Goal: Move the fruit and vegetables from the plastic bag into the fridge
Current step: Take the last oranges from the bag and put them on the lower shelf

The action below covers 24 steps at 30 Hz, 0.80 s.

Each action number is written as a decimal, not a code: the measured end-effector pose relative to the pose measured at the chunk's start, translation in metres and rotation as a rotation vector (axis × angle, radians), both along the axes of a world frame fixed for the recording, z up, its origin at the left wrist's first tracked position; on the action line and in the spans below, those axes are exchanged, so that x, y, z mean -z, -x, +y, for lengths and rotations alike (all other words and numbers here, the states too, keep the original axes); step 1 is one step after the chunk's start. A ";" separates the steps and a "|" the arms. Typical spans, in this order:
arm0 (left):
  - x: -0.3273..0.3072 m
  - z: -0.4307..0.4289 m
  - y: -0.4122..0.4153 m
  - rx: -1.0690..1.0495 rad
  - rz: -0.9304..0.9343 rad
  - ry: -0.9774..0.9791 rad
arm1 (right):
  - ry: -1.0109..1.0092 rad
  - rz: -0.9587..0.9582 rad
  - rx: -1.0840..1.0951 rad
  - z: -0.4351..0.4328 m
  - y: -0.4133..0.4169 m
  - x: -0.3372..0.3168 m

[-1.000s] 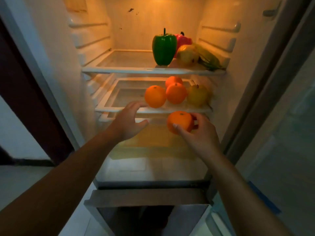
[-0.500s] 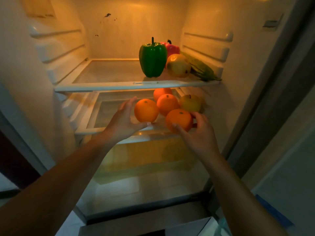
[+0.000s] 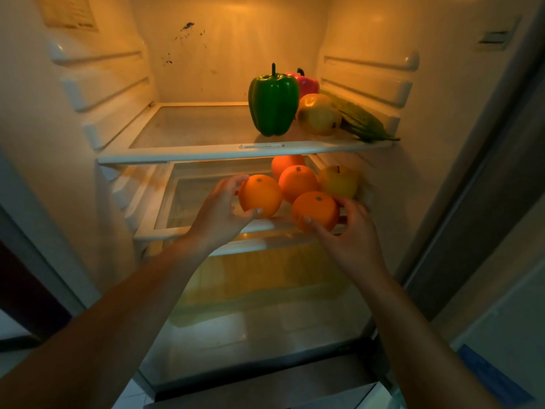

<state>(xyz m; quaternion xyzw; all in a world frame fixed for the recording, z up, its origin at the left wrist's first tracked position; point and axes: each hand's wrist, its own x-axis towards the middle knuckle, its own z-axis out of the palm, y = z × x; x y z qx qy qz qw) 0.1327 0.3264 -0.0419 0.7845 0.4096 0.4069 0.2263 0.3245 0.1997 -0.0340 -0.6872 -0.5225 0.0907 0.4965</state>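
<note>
The open fridge shows two glass shelves. My right hand [image 3: 351, 231] grips an orange [image 3: 315, 210] at the front edge of the lower shelf [image 3: 206, 228]. My left hand [image 3: 219, 214] curls round another orange [image 3: 259, 195] standing on that shelf. Behind them sit two more oranges [image 3: 297, 183] and a yellow apple [image 3: 338, 181]. On the upper shelf [image 3: 188, 153] stand a green pepper [image 3: 272, 101], a red pepper [image 3: 308, 84], a yellow fruit [image 3: 318, 118] and a green bitter gourd [image 3: 364, 121]. The plastic bag is not in view.
The left halves of both shelves are bare glass. Below the lower shelf lies a clear drawer cover [image 3: 259, 326]. The fridge's side walls carry moulded shelf rails [image 3: 100, 93]. The door frame [image 3: 472, 202] rises on the right.
My right hand carried its orange up to the lower shelf beside the others. My left hand moved from the shelf edge onto the left orange. The view tilted upward and closer.
</note>
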 end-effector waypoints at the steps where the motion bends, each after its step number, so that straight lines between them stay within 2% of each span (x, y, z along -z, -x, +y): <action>1: 0.000 0.000 0.000 0.000 -0.003 0.006 | 0.006 0.001 -0.003 0.001 0.001 0.000; 10: -0.002 0.005 -0.008 -0.016 -0.008 0.033 | -0.022 0.022 -0.017 0.003 -0.011 0.005; 15: 0.000 0.010 -0.001 -0.040 -0.109 0.140 | -0.037 0.063 -0.037 0.006 -0.014 0.010; 24: 0.001 0.003 0.003 -0.016 -0.120 0.097 | -0.079 0.030 -0.057 0.015 -0.012 0.014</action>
